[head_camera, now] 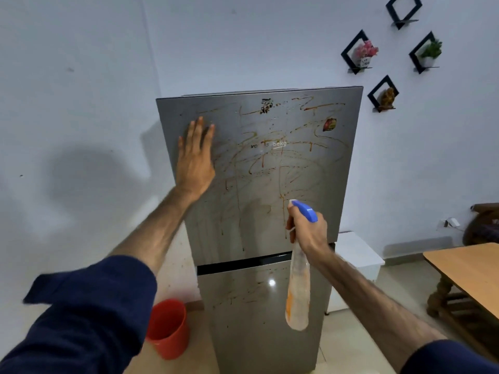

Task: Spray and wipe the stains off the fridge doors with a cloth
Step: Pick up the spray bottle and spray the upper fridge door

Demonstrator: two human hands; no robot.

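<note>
A grey two-door fridge stands against the wall. Its upper door [270,179] is streaked with orange-brown stains and drips, and its lower door [256,314] carries fewer streaks. My left hand [195,160] lies flat, fingers apart, on the upper door's left side. My right hand [307,228] is closed around the neck of a spray bottle [298,290] with a blue trigger head, nozzle aimed at the upper door, clear body hanging down in front of the lower door. No cloth is in view.
A red bucket [168,326] stands on the floor left of the fridge. A wooden table [469,276] juts in at the right, with a white box [359,257] behind the fridge's right side. Black diamond wall shelves [356,52] hang upper right.
</note>
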